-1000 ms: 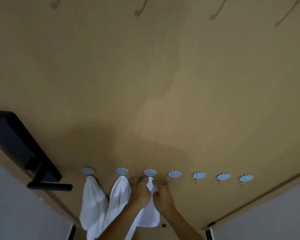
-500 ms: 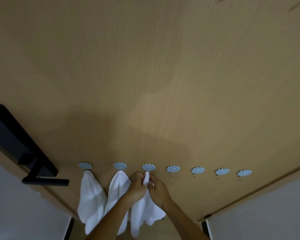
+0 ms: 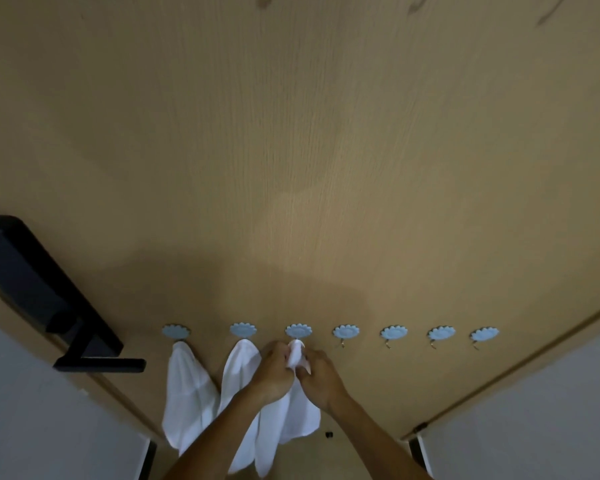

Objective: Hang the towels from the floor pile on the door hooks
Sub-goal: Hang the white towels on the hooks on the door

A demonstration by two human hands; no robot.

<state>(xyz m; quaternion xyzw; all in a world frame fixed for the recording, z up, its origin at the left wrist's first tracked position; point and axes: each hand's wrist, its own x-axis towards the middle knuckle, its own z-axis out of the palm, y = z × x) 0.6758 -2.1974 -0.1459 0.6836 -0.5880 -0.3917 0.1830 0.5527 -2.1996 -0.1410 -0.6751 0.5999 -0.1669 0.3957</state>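
A row of pale blue shell-shaped hooks runs across the wooden door (image 3: 326, 168). One white towel (image 3: 184, 393) hangs from the first hook (image 3: 175, 331), and a second white towel (image 3: 238, 368) hangs from the second hook (image 3: 243, 330). A third white towel (image 3: 297, 410) is bunched at its top just under the third hook (image 3: 298, 330). My left hand (image 3: 274, 370) and my right hand (image 3: 321, 374) both pinch that bunched top, one on each side. Whether the cloth is caught on the hook I cannot tell.
Several bare hooks continue to the right, from one hook (image 3: 345, 331) to the last hook (image 3: 484, 335). A black lever handle (image 3: 97, 364) with its lock plate juts out at the left. The door frame (image 3: 499, 375) and grey walls flank the door.
Both hands have kept their hold on the third towel's top under the third hook. Its bunched tip now stands a little higher, right below the hook's plate.
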